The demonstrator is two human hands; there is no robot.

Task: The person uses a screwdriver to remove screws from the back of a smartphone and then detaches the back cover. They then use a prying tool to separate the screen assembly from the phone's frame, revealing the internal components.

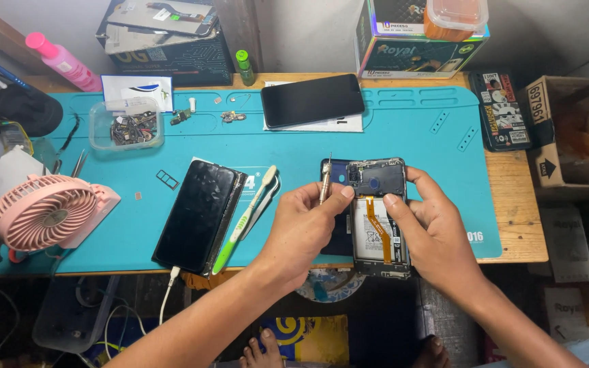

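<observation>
Black opened phone with an orange ribbon cable (378,218) sat at the near edge of the teal mat (410,129) on the worktop. Right hand (438,232) gripped its side. Left hand (305,228) pinched a thin metal screwdriver (324,182). Nearby lay a green-and-white toothbrush (243,221).

Left hand (306,228) grips tweezers (324,181); right hand (433,228) steadies opened phone (378,217) (back off).

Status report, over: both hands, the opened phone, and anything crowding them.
Left hand pinching a thin metal tool. Right hand steadying opened phone, back off, battery and orange ribbon showing. Toothbrush and dark phone lie left, apart.
</observation>
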